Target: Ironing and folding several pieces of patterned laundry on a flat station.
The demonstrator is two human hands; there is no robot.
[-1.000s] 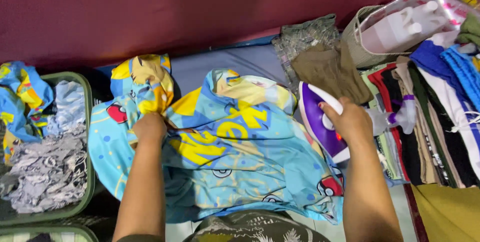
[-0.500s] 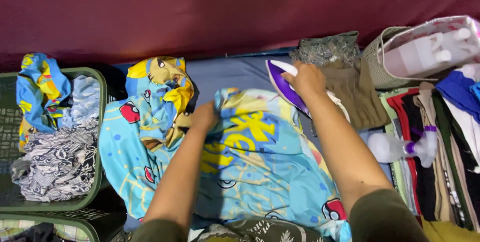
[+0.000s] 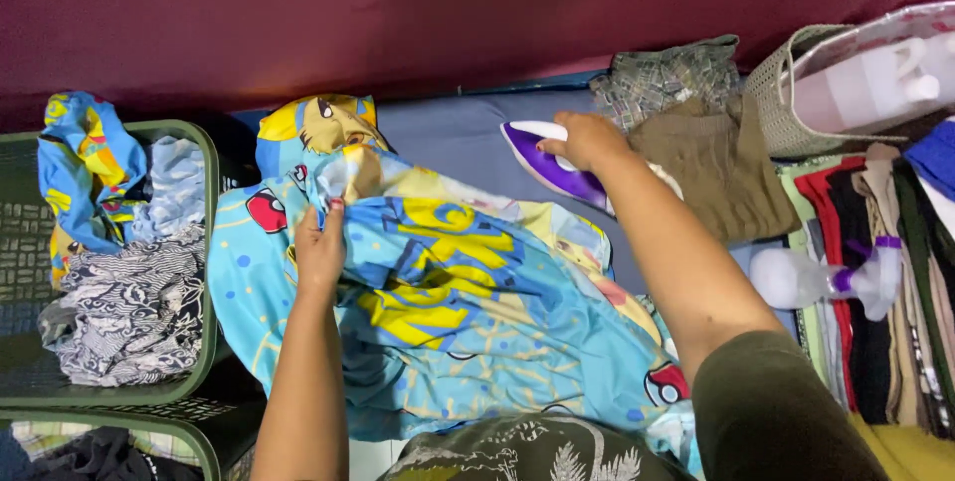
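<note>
the right hand (image 3: 587,141) hides much of the purple iron (image 3: 545,163).

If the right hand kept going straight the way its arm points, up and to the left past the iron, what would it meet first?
The right hand holds the purple iron. Beyond its tip lies only bare grey-blue ironing surface, then probably the dark red wall; depth is unclear.

There is only one view, from a camera on the person's head. It looks steeply down and forward, close over the blue cartoon-print cloth (image 3: 468,312). Both forearms enter from the bottom edge, and a dark red wall (image 3: 398,13) closes the top.
</note>
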